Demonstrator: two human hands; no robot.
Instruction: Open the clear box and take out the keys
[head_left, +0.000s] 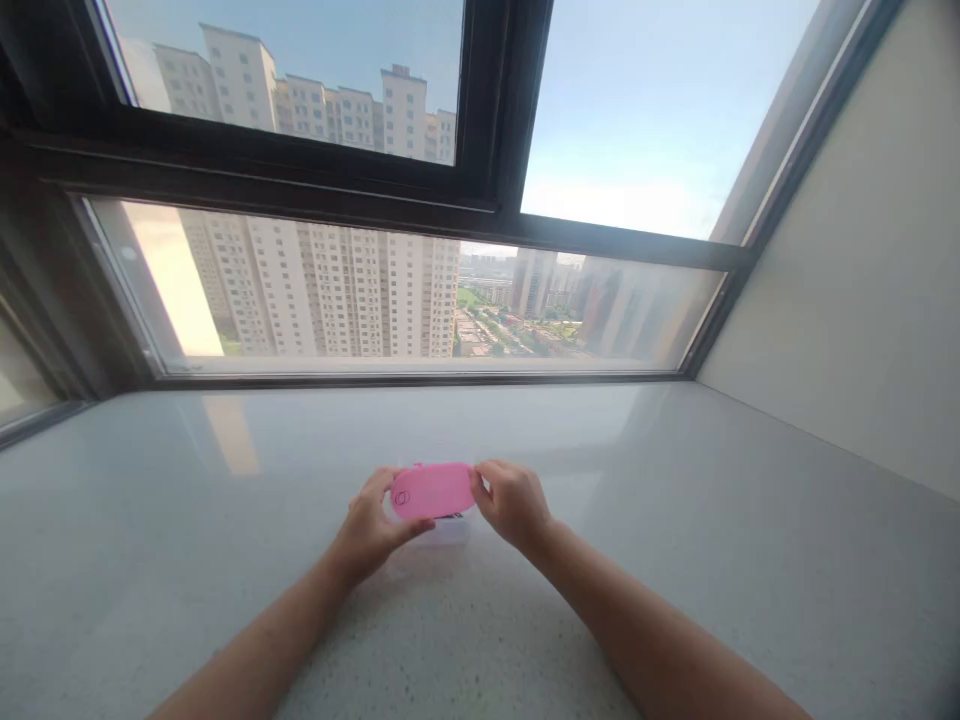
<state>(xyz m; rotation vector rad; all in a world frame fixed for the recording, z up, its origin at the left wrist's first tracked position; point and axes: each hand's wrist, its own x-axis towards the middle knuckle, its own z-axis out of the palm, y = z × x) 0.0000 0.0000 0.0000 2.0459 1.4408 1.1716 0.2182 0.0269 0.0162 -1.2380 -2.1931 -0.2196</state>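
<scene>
A flat pink oval case (439, 490) with a small dark circular mark near its left end is held between my two hands, tilted toward me. My left hand (373, 525) grips its left end, the thumb lying along the lower front edge and the fingers behind. At the right end, my right hand (516, 500) pinches the edge between thumb and fingers. Just below the case, partly covered by it, is a translucent whitish box (446, 532) on the ledge. Some dark thing shows in the narrow gap between the two; I cannot make out what it is.
The pale speckled window ledge (675, 560) spreads under both forearms. Beyond it stands a window with dark frames (420, 380), tall buildings showing outside. A plain white wall (855, 280) bounds the ledge on the right.
</scene>
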